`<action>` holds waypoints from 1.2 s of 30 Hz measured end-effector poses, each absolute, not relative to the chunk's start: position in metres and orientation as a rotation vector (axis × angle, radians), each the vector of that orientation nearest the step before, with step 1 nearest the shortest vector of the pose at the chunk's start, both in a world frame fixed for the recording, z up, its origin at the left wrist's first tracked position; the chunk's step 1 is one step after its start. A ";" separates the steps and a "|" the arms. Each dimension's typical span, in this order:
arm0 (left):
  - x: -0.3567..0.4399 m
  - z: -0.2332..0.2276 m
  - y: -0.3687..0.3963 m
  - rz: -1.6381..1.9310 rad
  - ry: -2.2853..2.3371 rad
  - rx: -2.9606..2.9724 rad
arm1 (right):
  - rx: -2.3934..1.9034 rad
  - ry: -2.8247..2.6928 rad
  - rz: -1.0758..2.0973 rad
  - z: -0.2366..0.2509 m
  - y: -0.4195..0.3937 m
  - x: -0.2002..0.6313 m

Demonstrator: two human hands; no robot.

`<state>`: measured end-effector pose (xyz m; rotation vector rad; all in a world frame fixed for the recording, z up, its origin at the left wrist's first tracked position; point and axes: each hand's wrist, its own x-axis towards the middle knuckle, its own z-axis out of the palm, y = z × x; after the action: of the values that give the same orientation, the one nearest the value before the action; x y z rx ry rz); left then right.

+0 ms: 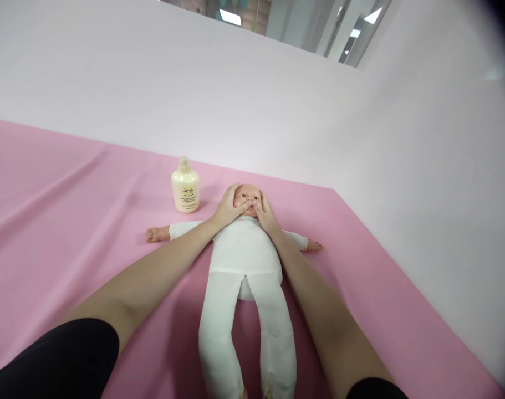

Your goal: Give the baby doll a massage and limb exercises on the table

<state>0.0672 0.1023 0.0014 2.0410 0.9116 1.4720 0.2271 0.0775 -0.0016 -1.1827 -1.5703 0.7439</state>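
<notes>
Cupping a baby doll's (244, 249) head from both sides — left hand (227, 208) curled over the 9 o'clock cheek, right hand (264, 213) pressing the 3 o'clock one, fingers partly bent, thumbs meeting near the mouth. Lying face-up mid-frame on the pink sheet (69, 221), arms spread. Cream lotion bottle (185, 185) standing upright just beside the head, at 10 o'clock.

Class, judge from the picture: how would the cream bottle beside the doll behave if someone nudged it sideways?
The bottle looks squat and wide-based, so it would probably slide before tipping. The pink sheet under it looks soft and creased, which may snag its base. If toppled, its rounded body would likely roll.
</notes>
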 end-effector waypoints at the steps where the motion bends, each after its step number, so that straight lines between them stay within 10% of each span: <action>1: 0.067 0.002 0.102 1.472 0.904 2.039 | -1.184 -1.563 0.744 -0.002 0.078 0.227; 36: 0.065 0.000 0.106 1.564 0.817 2.265 | -1.172 -1.609 0.679 -0.001 0.077 0.227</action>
<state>0.0655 0.1063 -0.0004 2.2647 0.8173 1.5641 0.2268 0.0771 -0.0011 -1.1723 -1.6085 0.6788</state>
